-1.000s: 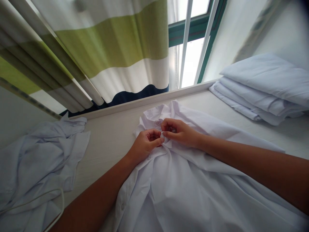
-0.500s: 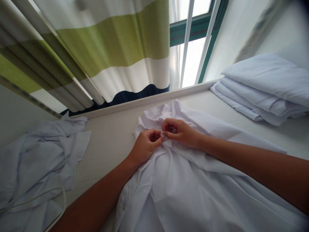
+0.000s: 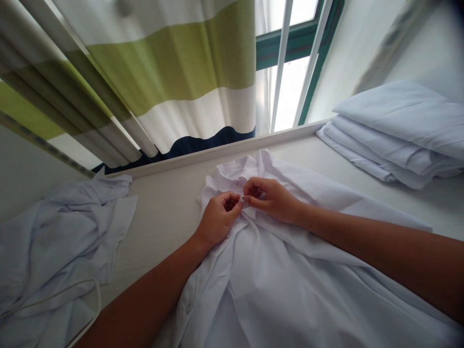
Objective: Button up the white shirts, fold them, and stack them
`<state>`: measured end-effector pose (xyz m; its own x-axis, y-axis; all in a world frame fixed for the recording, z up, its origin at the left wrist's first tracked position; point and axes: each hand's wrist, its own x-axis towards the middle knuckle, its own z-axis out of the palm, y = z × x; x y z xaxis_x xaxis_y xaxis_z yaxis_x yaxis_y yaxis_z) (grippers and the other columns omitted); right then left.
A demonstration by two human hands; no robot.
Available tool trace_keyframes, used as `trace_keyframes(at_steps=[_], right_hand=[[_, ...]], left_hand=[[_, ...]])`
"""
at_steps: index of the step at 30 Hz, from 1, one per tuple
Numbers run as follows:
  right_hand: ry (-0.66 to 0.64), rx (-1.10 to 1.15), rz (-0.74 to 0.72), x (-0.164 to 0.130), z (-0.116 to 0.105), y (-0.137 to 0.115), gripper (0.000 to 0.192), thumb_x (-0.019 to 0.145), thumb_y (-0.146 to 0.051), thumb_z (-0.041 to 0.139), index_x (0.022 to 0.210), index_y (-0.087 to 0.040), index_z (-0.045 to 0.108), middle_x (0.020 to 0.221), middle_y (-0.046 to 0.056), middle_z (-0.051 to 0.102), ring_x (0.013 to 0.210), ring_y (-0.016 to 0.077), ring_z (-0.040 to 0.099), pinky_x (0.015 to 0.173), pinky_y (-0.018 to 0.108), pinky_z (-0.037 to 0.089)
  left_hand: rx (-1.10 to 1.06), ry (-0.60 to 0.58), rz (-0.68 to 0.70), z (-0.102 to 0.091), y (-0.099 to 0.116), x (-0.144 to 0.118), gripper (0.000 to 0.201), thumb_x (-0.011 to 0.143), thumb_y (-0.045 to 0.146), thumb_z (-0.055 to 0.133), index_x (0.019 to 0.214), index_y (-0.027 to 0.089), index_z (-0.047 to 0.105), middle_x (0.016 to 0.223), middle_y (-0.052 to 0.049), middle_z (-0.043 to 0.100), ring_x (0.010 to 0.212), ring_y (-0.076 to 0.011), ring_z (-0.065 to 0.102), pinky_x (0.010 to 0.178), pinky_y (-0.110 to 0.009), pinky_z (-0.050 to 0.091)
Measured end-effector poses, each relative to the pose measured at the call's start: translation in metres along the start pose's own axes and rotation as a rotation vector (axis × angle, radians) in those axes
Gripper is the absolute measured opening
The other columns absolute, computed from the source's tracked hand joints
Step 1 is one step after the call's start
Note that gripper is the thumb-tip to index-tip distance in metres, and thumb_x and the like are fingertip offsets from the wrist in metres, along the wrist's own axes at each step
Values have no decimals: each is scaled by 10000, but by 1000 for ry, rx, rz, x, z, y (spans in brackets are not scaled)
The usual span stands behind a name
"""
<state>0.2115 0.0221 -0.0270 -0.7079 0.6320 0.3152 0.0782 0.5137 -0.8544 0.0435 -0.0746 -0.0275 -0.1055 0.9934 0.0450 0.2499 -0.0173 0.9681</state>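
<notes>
A white buttoned shirt (image 3: 268, 280) lies spread in front of me, its collar end toward the window. Both hands meet at its front edge, just below the collar. My left hand (image 3: 219, 215) pinches the placket between thumb and forefinger. From the right, my right hand (image 3: 270, 198) pinches the same bit of cloth, fingertips almost touching those of the left. Whether a button sits between the fingertips is too small to tell. Lower on the placket, a small button (image 3: 188, 308) shows near my left forearm.
Folded white garments (image 3: 398, 130) are stacked at the right. Crumpled white clothing (image 3: 65, 232) lies at the left, with a pale cable (image 3: 98, 295) across it. A raised ledge (image 3: 217, 152) edges the white surface (image 3: 159, 193) below a striped curtain (image 3: 174, 67) and a barred window.
Both hands keep their pinch on the shirt front. The fingertips and the bit of cloth between them have shifted very slightly to the left.
</notes>
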Motion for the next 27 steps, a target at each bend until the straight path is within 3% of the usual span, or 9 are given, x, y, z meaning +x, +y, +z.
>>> trace_keyframes(at_steps=[4,10,19,27], right_hand=[[38,27,10,1,0,-1,60,848,-234,637,832,-195,593,751,-18,581,678,134,499,618,265,395],[10,111,52,1,0,2,124,870,-305,642,848,-196,586,750,-18,559,676,139,479,617,273,381],[-55,168,36,2,-2,1,198,888,-370,657,849,-184,601,758,-18,567,692,137,494,623,267,378],[-26,196,-26,1,-3,0,154,888,-339,655,872,-193,608,813,1,606,739,150,531,669,273,420]], left_hand=[[7,97,22,3,3,-2,170,860,330,697,872,164,665,858,-15,675,786,-145,612,742,-256,478],[-37,115,1,3,2,-3,220,831,373,727,869,158,698,851,-31,695,770,-158,619,716,-258,482],[-75,-8,1,-3,0,3,209,881,360,666,907,153,672,822,-3,641,728,-124,549,682,-224,436],[-233,-103,-138,-7,11,7,236,787,375,756,826,151,694,751,12,612,664,-106,506,663,-224,414]])
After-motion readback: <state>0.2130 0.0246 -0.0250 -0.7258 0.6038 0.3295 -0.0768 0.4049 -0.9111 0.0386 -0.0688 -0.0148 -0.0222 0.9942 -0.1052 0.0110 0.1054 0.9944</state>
